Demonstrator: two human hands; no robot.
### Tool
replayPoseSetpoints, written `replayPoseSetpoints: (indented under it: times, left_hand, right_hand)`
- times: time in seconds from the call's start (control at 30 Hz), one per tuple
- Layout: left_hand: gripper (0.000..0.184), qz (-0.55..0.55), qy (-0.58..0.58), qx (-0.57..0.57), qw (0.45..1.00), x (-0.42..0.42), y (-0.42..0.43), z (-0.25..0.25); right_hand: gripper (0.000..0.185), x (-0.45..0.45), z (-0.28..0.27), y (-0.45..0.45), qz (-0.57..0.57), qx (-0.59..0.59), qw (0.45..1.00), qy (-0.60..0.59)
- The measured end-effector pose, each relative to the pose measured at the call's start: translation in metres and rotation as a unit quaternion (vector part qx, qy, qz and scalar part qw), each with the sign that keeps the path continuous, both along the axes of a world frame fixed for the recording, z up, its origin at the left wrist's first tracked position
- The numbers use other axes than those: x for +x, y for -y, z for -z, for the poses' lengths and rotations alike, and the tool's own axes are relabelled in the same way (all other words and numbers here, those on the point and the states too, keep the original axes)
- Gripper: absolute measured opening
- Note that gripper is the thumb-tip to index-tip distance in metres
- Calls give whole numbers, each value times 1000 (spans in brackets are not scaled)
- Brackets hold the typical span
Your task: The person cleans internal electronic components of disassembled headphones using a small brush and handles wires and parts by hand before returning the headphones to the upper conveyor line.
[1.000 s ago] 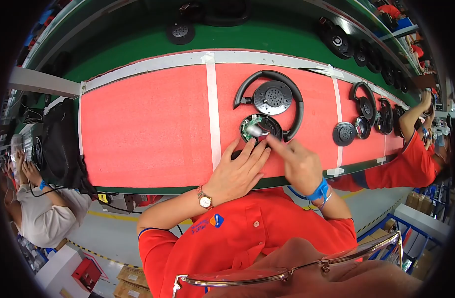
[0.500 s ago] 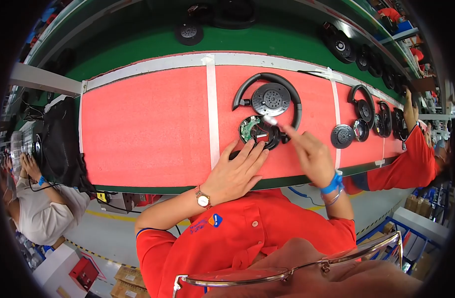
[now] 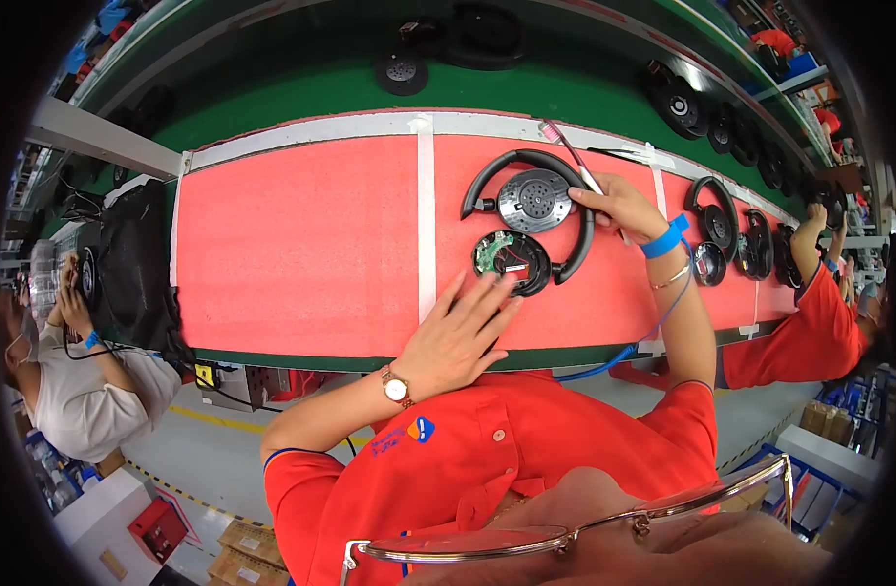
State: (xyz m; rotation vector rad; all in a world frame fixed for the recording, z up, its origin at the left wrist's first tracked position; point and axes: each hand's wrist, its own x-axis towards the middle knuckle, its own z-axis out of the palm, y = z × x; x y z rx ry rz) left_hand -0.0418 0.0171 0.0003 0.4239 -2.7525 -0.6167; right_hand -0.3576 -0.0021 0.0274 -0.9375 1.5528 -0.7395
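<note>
Against the near rim of the open ear cup, my left hand lay spread, likely steadying it, while my right hand grasped a toothbrush, bristles farthest.

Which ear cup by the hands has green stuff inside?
The lower cup, at the fingertips of the left hand. It shows a green board; the upper cup has a dotted cover.

Bright, fairly even light here on the pink mat, a soft sheen on the round speaker plate, dimmer green surface beyond; fisheye bends the white border, black swallows the corners, and distant background details look soft.
</note>
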Motion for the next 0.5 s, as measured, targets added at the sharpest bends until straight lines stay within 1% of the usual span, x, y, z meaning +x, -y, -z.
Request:
replayPoseSetpoints:
  times: [0.03, 0.07, 0.1, 0.13, 0.17, 0.2, 0.23, 0.27, 0.3, 0.33, 0.37, 0.43, 0.47, 0.5]
  left_hand:
    - [68, 1, -1, -2, 1000, 3, -2, -1]
    - [68, -45, -46, 50, 997, 7, -4, -1]
    - [69, -88, -90, 100, 987, 10, -4, -2]
    - [59, -97, -91, 87, 987, 10, -2, -8]
    - [59, -94, -94, 84, 988, 14, 1, -7]
    - [52, -80, -43, 68, 994, 18, 5, -6]
    - [46, -67, 8, 50, 996, 18, 9, -8]
    - [38, -81, -18, 43, 996, 14, 13, -12]
    - [38, -80, -20, 38, 996, 6, 21, -12]
    - [35, -94, -75, 83, 989, -3, 32, -9]
    - [32, -107, -130, 128, 977, -14, 45, -9]
    - [29, -132, -190, 118, 966, -43, 77, -20]
    - [27, -149, -192, 131, 961, -61, 95, -22]
    - [26, -164, -195, 144, 956, -79, 113, -22]
  right_hand:
    - [25, 1, -3, -2, -2, -4, 999, 54]
    - [23, -1, -2, -4, 7, -9, 997, 80]
    - [23, -1, -1, -7, 10, -13, 997, 80]
    - [21, -3, 0, -11, 18, -11, 994, 112]
    - [18, -6, 0, -14, 25, -9, 989, 142]
    - [13, -10, 5, -18, 41, -10, 982, 185]
    - [13, -16, 11, -21, 42, -16, 982, 183]
    - [12, -23, 17, -23, 78, -41, 970, 228]
    - [11, -28, 21, -25, 113, -66, 953, 272]
    - [16, -31, 20, -23, 125, -117, 936, 307]
    - [21, -31, 16, -24, 172, -171, 935, 259]
    - [23, -19, -1, -17, 212, -301, 915, 166]
    - [22, -25, 4, -13, 227, -334, 908, 116]
    - [22, -26, 9, -10, 224, -341, 906, 112]
